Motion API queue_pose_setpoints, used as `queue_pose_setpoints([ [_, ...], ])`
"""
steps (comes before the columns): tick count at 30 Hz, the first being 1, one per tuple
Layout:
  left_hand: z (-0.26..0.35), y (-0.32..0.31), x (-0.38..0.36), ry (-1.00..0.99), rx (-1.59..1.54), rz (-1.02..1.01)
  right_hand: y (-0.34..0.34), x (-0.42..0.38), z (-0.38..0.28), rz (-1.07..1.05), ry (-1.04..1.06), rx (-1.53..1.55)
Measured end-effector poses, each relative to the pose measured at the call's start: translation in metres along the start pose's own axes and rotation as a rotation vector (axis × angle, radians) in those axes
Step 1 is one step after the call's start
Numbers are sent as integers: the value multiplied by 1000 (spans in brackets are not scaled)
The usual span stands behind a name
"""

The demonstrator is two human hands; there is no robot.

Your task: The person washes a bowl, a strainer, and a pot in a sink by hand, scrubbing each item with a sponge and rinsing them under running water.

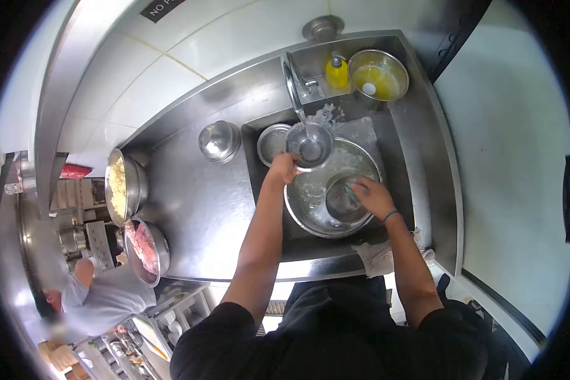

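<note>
My left hand is closed on the rim of a small metal bowl, which is tilted under the running tap. Water falls into this bowl. My right hand reaches over the rim of a second metal bowl, its fingers drawn together around something small and greenish that I cannot make out. That second bowl lies in a large metal basin of cloudy water. Another small bowl sits left of the basin in the sink.
Stacked upturned bowls stand on the steel counter. Farther left are a bowl of pale yellow bits and one of raw meat. A yellow soap bottle, a pot and a cloth edge the sink. A person stands left.
</note>
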State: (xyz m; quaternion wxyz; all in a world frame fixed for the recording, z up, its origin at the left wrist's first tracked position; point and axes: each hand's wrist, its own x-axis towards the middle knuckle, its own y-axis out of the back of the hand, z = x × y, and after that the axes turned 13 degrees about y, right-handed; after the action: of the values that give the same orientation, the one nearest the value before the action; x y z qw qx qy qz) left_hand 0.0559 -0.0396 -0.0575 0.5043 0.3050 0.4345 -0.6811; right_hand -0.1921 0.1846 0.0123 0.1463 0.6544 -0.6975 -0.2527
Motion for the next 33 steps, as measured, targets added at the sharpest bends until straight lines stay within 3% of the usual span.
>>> queue_pose_setpoints([
  [3,-12,-6,-55,-527,845,301,-2,-8,11,24,24,-6],
  [7,3,-13,-129,-828,1221,696,5,-3,-3,-29,-36,7],
  [11,61,27,-164,-1255,1205,1121,4,0,0,-17,21,-9],
  [15,110,77,-161,-1404,1273,1339,5,3,-3,-50,18,-20],
  [20,101,119,-125,-914,1524,1117,3,-4,-5,-66,-82,2],
  [23,76,100,-118,-1009,1512,1281,-2,-11,2,-47,-37,-28],
  [26,49,82,-80,-1298,1503,809,-5,-19,13,-45,-26,-31],
  [28,26,56,-53,-868,1802,652,-5,-24,16,-38,-37,-50],
  [31,-7,59,6,-610,1887,669,-9,-26,20,-40,-66,-76],
  [33,0,56,18,-367,1995,562,-4,-27,13,-54,-95,-43],
])
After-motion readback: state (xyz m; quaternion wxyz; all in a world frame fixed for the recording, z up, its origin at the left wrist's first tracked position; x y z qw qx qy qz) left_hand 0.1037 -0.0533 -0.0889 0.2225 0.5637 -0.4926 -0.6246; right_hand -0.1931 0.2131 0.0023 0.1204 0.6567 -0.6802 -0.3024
